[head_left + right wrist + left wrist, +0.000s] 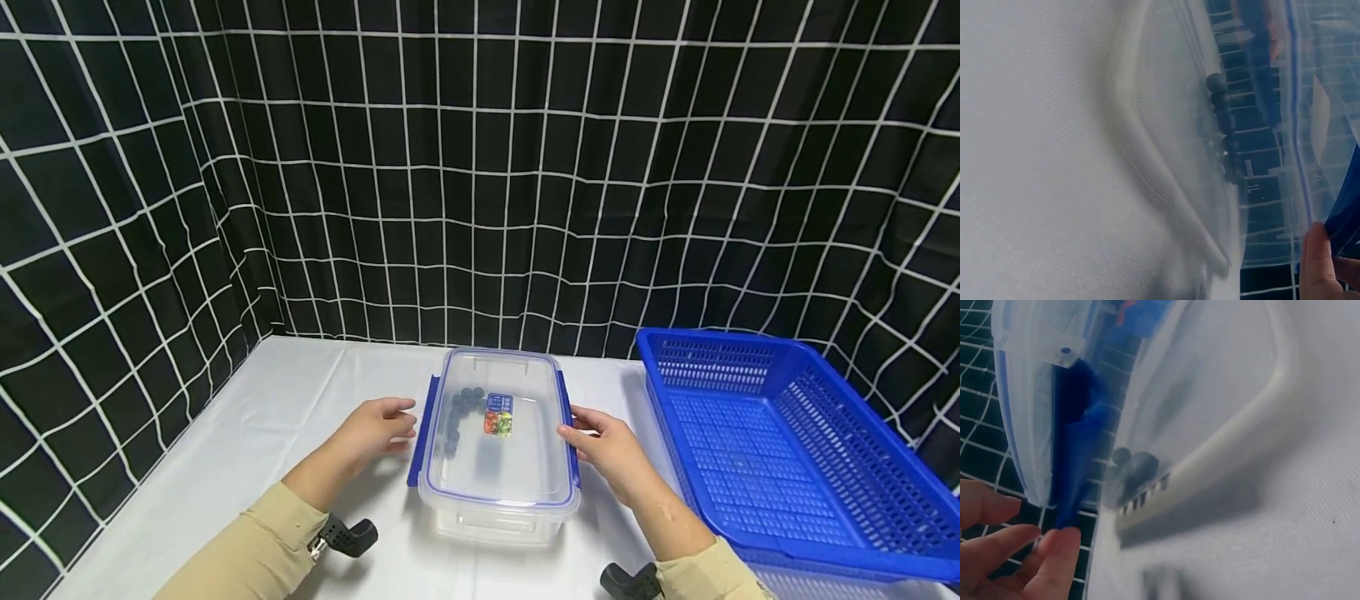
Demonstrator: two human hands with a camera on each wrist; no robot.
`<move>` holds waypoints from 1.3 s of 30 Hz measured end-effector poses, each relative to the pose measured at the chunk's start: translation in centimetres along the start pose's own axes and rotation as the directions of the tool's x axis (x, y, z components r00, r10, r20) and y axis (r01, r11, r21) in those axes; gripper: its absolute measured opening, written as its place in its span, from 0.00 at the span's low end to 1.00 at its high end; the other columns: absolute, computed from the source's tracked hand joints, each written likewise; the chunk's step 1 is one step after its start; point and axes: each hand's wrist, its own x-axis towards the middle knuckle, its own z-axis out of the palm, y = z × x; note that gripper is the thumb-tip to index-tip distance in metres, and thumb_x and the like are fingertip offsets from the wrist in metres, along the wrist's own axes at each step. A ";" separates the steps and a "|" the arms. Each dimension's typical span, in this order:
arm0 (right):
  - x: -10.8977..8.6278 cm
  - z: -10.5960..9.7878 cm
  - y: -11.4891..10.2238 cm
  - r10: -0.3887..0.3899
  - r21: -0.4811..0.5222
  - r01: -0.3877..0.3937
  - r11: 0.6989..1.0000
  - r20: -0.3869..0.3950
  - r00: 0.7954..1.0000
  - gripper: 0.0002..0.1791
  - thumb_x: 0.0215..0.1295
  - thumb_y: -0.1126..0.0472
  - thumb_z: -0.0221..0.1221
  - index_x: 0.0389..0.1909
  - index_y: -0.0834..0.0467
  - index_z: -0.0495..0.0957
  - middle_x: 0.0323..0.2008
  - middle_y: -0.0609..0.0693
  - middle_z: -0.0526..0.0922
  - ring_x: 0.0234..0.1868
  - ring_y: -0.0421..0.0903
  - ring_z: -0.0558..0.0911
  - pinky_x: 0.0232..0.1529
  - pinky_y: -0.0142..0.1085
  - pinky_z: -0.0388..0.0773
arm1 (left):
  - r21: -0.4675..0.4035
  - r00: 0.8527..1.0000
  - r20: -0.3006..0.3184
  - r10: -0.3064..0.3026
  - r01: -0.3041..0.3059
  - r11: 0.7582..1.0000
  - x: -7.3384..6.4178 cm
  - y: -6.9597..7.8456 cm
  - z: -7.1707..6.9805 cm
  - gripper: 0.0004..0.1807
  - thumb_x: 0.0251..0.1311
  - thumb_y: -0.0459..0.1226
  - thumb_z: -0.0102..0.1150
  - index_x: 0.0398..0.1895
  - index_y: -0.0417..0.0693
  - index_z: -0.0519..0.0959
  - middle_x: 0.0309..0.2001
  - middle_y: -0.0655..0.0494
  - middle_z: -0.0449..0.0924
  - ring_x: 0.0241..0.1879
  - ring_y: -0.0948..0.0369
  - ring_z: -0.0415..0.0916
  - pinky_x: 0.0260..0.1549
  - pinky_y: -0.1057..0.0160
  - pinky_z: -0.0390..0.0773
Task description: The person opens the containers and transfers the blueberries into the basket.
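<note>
A clear plastic food container [525,467] with a blue-edged lid stands on the table. Several small dark round things [468,397], like blueberries, lie inside it toward the left. The left latch [423,433] sticks outward from the lid. Beside it is my left hand [371,433], fingers loosely bent; in the left wrist view the fingertips [1067,540] are close to the latch's end, and contact is hard to tell. On the other side my right hand [611,450] pinches the blue right latch [564,400], thumb on the lid's edge. Its other fingers are partly hidden.
A large blue plastic basket [750,467] stands on the right, close to my right forearm. White cloth [300,392] covers the table. A black curtain with a white grid [465,167] rises behind and at the sides.
</note>
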 end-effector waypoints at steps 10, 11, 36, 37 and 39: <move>0.3 0.1 -0.2 -0.029 0.023 0.029 0.999 0.014 0.999 0.29 0.60 0.59 0.59 0.59 0.69 0.65 0.46 0.60 0.75 0.37 0.40 0.77 0.44 0.36 0.81 | -0.039 0.998 0.057 0.014 -0.012 0.999 -0.2 1.6 0.6 0.22 0.57 0.32 0.57 0.54 0.31 0.70 0.44 0.41 0.77 0.41 0.54 0.78 0.45 0.56 0.81; 0.2 0.1 -0.2 -0.029 0.023 0.028 0.999 0.014 0.999 0.29 0.60 0.59 0.59 0.59 0.69 0.65 0.46 0.60 0.75 0.37 0.40 0.77 0.43 0.36 0.81 | -0.039 0.998 0.061 0.006 -0.004 0.999 -0.2 1.6 0.8 0.22 0.56 0.32 0.58 0.54 0.31 0.69 0.44 0.41 0.77 0.40 0.55 0.78 0.45 0.57 0.81; -0.4 -0.4 -0.4 -0.055 -0.012 0.055 0.998 -0.016 0.998 0.22 0.66 0.66 0.50 0.59 0.71 0.64 0.47 0.64 0.75 0.43 0.45 0.77 0.44 0.34 0.81 | -0.104 0.986 0.145 -0.078 0.094 0.990 0.4 1.2 2.4 0.28 0.55 0.31 0.58 0.61 0.35 0.65 0.43 0.43 0.77 0.36 0.58 0.77 0.36 0.64 0.83; -0.4 -0.4 -0.4 -0.060 -0.009 0.060 0.998 -0.019 0.998 0.22 0.66 0.66 0.49 0.59 0.72 0.64 0.48 0.65 0.75 0.43 0.46 0.77 0.45 0.35 0.81 | -0.098 0.986 0.145 -0.083 0.098 0.990 0.4 1.2 2.4 0.28 0.55 0.31 0.58 0.61 0.35 0.65 0.42 0.44 0.77 0.36 0.59 0.77 0.35 0.65 0.83; -0.5 -0.2 -0.3 -0.072 -0.012 0.072 0.997 -0.030 0.997 0.21 0.67 0.67 0.47 0.59 0.72 0.64 0.48 0.66 0.74 0.45 0.47 0.77 0.46 0.36 0.81 | -0.086 0.986 0.144 -0.087 0.100 0.991 0.4 1.2 2.4 0.28 0.55 0.31 0.58 0.61 0.35 0.65 0.40 0.46 0.78 0.35 0.59 0.77 0.34 0.65 0.83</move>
